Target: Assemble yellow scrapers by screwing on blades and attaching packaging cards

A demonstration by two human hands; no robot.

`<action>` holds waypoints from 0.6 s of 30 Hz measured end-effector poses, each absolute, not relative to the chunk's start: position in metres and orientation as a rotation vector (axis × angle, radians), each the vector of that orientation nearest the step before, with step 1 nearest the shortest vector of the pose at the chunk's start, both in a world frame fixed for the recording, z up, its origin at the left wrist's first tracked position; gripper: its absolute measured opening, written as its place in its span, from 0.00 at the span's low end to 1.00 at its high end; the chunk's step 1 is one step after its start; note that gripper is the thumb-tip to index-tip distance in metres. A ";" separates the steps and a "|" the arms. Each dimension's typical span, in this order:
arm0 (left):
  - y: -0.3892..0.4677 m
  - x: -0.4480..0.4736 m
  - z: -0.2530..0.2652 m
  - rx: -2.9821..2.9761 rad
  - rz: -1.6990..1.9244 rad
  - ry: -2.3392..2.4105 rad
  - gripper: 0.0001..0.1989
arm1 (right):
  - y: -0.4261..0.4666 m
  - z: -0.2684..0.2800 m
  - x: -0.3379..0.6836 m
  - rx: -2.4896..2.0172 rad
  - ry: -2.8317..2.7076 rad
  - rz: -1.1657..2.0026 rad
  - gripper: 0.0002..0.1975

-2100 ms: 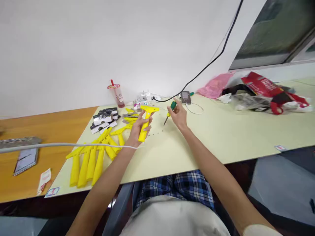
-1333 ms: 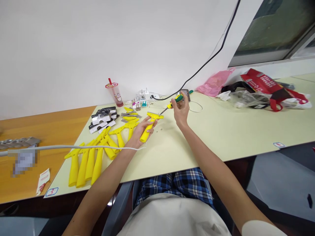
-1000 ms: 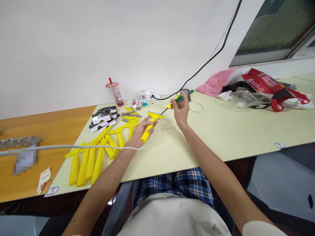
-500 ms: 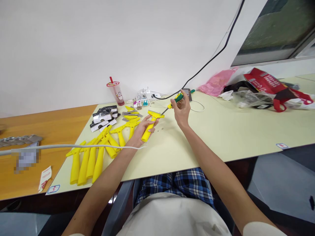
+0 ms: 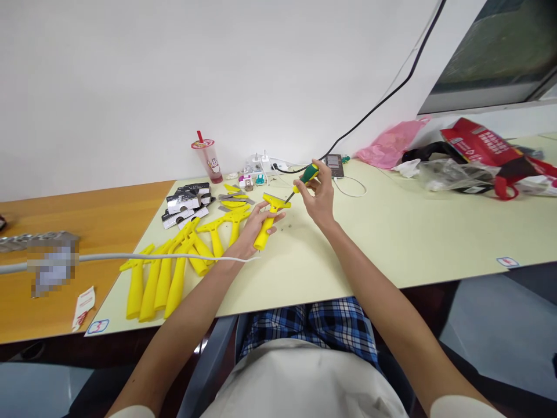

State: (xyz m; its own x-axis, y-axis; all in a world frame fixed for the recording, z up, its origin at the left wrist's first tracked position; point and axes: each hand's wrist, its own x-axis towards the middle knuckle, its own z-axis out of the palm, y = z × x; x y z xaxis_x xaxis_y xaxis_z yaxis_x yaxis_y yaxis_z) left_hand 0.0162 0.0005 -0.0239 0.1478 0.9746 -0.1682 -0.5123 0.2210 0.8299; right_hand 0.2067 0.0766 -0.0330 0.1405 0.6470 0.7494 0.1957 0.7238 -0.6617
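The left hand (image 5: 251,233) is curled round a scraper (image 5: 265,228); the right hand (image 5: 321,197), narrowly closed, pinches a screwdriver (image 5: 309,173) whose tip is at the scraper's head.

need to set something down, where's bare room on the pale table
Widest: pale table right of the right forearm, in front of the red bag. Smaller: between that forearm and the left forearm. Crowded: the left, with yellow handles and boxes.

L hand (image 5: 249,233) near ctr, curled in grip; R hand (image 5: 322,201) higher, rt of ctr, pinching; arms (image 5: 383,296) slant up from btm.
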 end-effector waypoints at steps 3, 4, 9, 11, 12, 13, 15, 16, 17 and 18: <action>-0.001 0.018 -0.021 0.698 1.206 0.832 0.35 | 0.077 -0.033 0.207 -0.747 -1.429 0.361 0.38; -0.001 0.018 -0.020 0.695 1.207 0.838 0.35 | 0.076 -0.032 0.207 -0.744 -1.442 0.374 0.38; -0.004 0.020 -0.016 0.700 1.202 0.864 0.37 | 0.072 -0.031 0.204 -0.710 -1.471 0.512 0.44; -0.004 0.020 -0.015 0.706 1.196 0.856 0.38 | 0.071 -0.031 0.204 -0.692 -1.460 0.538 0.44; -0.004 0.020 -0.015 0.704 1.192 0.848 0.39 | 0.071 -0.031 0.204 -0.687 -1.455 0.542 0.44; -0.004 0.019 -0.015 0.699 1.187 0.840 0.41 | 0.070 -0.031 0.203 -0.686 -1.451 0.541 0.44; -0.004 0.019 -0.015 0.681 1.183 0.828 0.43 | 0.070 -0.030 0.203 -0.690 -1.449 0.531 0.44; -0.004 0.019 -0.015 0.673 1.182 0.825 0.43 | 0.069 -0.029 0.203 -0.692 -1.451 0.523 0.44; -0.003 0.019 -0.015 0.667 1.181 0.822 0.43 | 0.069 -0.029 0.203 -0.693 -1.454 0.514 0.44; -0.003 0.019 -0.015 0.666 1.180 0.818 0.43 | 0.068 -0.028 0.203 -0.692 -1.456 0.506 0.44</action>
